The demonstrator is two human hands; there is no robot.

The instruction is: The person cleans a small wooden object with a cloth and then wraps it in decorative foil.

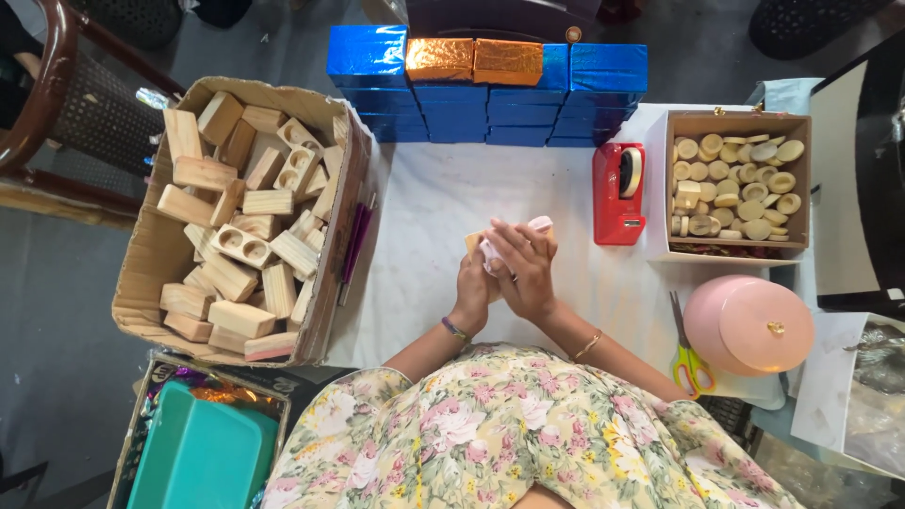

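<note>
Both hands, left hand (471, 287) and right hand (525, 269), clasp a wooden block (474, 241).

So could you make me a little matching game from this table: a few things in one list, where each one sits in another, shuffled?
Things:
1. tape dispenser
2. wooden blocks
3. scissors
4. blue boxes

Places:
A. stacked in a row along the far edge of the table
B. piled in the big cardboard box on the left
C. beside the round pink tin, near the right edge
D. standing between the hands and the small box of round discs

Pairs: 1-D, 2-B, 3-C, 4-A
</note>
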